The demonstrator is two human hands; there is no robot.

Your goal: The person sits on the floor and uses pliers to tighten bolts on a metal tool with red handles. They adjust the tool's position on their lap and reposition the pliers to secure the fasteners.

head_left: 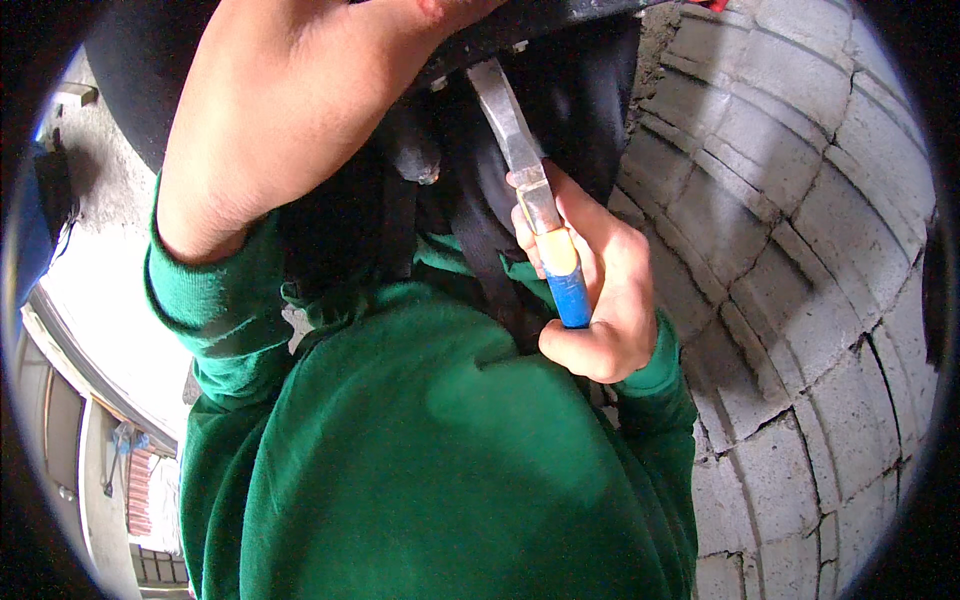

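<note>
My right hand (618, 275) is closed around a hand tool (515, 135) with a flat metal shank and a yellow-and-blue grip. The shank slants up and left, and its upper end meets the lower edge of a black bar (560, 25) at the top of the view. I cannot make out the tool's exact kind. Small light bolts or studs show along the bar's underside. Near the bar's left part is my left hand (290, 110), back of the hand toward me. Its fingers run past the upper edge, so their grip is hidden.
A grey block wall (800, 250) with open joints fills the right side. Dark straps (480, 260) hang behind the tool, above my green sweatshirt (430, 450). To the left lie a brightly lit pale surface (110, 270) and a blue item (35, 220) at the rim.
</note>
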